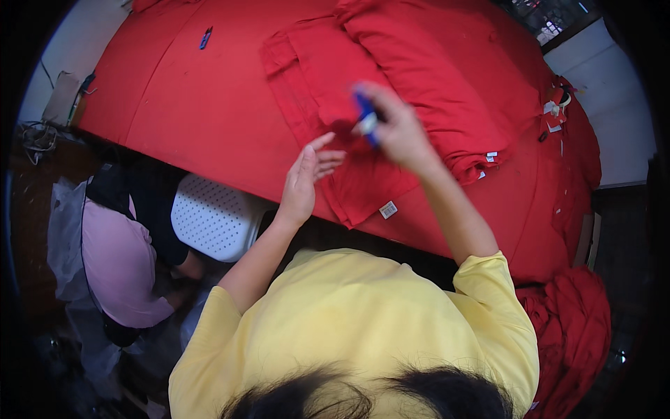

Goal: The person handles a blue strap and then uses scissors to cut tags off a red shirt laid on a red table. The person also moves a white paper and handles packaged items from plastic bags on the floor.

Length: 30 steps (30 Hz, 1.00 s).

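Note:
Above the red cloth, my right hand (399,133) grips a small blue tool (364,112) with a pale patch at its middle. Motion smears it, so its exact kind does not show. My left hand (304,183) is open beside it, fingers stretched toward the right, holding nothing. Beneath both hands lies a folded red garment (349,188) with a white label (388,209) at its near edge. More red garments (440,70) are stacked beyond and to the right, with small white tags at their near corner.
A red-covered table (188,98) spans the scene, with a small blue tool (206,38) at its far left. A white perforated stool (213,216) stands at the left. Near it, a co-worker in pink (122,265) bends down. Red fabric (569,328) hangs in a heap at the right.

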Available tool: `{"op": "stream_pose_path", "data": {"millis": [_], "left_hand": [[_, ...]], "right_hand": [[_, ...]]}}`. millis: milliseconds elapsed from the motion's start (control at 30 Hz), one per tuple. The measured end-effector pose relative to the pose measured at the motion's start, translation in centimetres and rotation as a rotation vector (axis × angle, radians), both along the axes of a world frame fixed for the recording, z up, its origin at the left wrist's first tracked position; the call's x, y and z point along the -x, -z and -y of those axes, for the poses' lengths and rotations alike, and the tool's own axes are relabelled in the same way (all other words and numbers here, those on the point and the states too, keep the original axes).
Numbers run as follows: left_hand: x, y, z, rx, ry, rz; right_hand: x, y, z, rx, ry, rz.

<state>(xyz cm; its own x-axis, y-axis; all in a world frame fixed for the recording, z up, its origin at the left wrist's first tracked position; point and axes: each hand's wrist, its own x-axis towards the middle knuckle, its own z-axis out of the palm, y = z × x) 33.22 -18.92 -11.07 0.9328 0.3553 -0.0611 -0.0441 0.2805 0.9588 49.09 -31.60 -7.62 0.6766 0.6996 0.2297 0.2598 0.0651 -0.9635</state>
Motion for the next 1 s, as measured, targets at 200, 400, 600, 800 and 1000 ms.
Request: {"op": "stream_pose_path", "data": {"millis": [200, 400, 600, 800, 1000], "left_hand": [[-0.2, 3.2, -3.6, -0.538, -0.15, -0.194], [0.2, 4.7, -1.9, -1.052, 0.049, -0.275], [-0.2, 4.9, -0.6, -1.287, 0.113, -0.217], [0.5, 5.4, -1.1, -1.267, 0.07, -0.071], [2.4, 6.6, -0.9, -1.318, -0.098, 0.037]], "right_hand": [[-16.9, -1.4, 21.5, 0.249, 1.401, 0.611], [-14.7, 9.1, 23.6, 0.73, 1.269, 0.543], [-9.3, 1.1, 20.3, 0.654, 1.221, 0.63], [7.1, 2.5, 8.0, 0.367, 0.037, 0.38], [9.7, 4.7, 5.8, 0.557, -0.266, 0.256]]}}
